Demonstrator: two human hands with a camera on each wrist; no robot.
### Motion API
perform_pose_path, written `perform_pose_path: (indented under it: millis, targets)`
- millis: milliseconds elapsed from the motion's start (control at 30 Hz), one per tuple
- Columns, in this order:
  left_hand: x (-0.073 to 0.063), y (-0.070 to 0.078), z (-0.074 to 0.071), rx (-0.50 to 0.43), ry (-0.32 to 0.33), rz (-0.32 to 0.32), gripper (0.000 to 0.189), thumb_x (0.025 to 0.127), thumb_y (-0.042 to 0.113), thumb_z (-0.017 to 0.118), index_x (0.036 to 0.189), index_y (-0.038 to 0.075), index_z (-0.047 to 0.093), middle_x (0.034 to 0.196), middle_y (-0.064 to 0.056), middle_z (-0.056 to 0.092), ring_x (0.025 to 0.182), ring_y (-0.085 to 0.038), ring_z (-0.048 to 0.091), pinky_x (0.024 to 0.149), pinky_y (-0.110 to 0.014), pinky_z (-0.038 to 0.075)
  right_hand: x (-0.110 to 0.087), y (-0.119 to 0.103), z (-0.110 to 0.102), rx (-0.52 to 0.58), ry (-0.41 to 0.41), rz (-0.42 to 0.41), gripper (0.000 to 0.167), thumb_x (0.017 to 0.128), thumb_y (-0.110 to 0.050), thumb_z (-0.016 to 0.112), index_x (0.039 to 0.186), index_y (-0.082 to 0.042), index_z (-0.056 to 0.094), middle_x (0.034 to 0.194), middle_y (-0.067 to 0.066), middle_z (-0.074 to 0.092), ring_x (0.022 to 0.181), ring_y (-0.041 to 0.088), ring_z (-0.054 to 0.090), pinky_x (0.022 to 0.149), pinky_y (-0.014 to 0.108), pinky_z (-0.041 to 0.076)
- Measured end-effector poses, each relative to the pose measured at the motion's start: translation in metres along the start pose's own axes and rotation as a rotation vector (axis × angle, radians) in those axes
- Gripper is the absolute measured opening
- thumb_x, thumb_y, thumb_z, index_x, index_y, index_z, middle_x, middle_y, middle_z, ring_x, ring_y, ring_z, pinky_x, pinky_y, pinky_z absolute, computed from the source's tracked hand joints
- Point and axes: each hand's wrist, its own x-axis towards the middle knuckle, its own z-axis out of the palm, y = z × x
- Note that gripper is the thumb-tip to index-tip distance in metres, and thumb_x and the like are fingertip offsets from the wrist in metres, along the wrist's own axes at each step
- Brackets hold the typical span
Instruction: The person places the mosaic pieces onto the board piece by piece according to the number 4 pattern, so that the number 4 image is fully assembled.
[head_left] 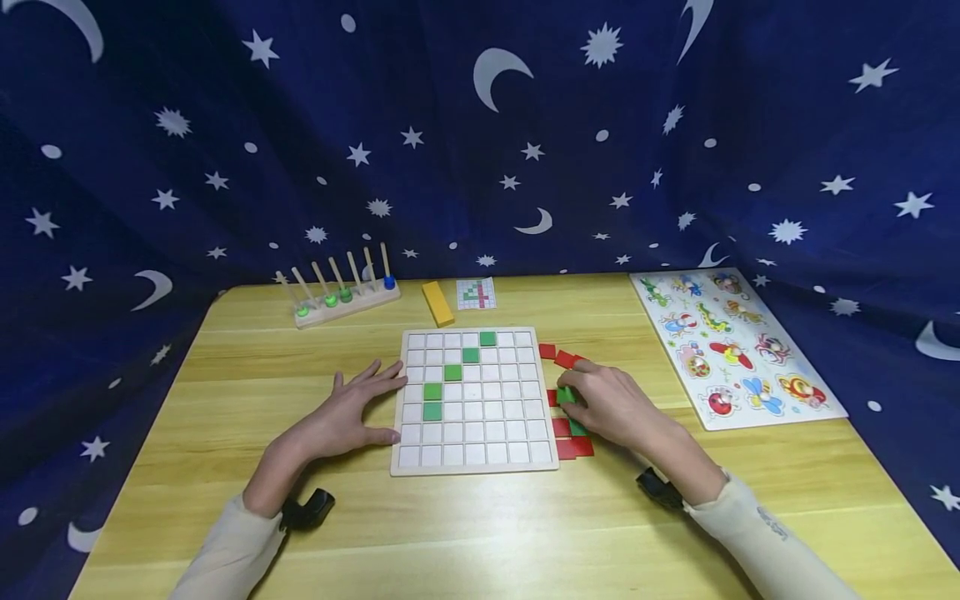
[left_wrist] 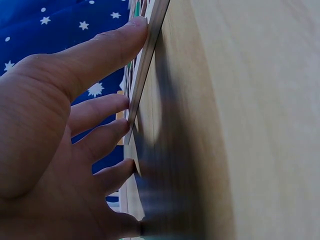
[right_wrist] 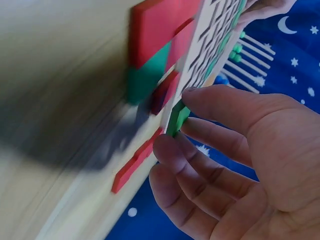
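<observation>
A white grid board [head_left: 474, 454] with a wooden frame lies mid-table, several green square tiles [head_left: 453, 372] set in a stepped line in its cells. My left hand [head_left: 348, 412] spreads along the board's left edge, thumb and fingertips touching the frame. Just off the right edge, my right hand [head_left: 611, 404] pinches a green tile [right_wrist: 178, 118] between thumb and fingers. Below and around that hand lie loose red tiles [head_left: 574, 447] and another green tile [head_left: 577, 427], partly overlapping one another.
Behind the board lie a small pattern card [head_left: 476, 293] and a yellow block [head_left: 438, 303]. A peg stand [head_left: 348, 307] with green and blue beads stands back left. An insect puzzle board [head_left: 731, 342] lies to the right. A starry blue cloth [head_left: 480, 167] hangs behind the table.
</observation>
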Motion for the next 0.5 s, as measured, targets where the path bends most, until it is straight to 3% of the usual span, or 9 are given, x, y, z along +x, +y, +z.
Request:
perform_pose_path:
  millis: [500]
  targets:
    - [-0.001, 0.002, 0.000, -0.004, 0.005, 0.004, 0.081, 0.080, 0.033, 0.085, 0.149, 0.013, 0.048, 0.163, -0.004, 0.027, 0.150, -0.039, 0.013, 0.105, -0.078, -0.007, 0.032, -0.045, 0.023, 0.073, -0.006, -0.130, 0.020, 0.082, -0.013, 0.082, 0.100, -0.009, 0.075, 0.088, -0.001, 0.062, 0.063, 0.008, 0.051, 0.054, 0.022, 0.043]
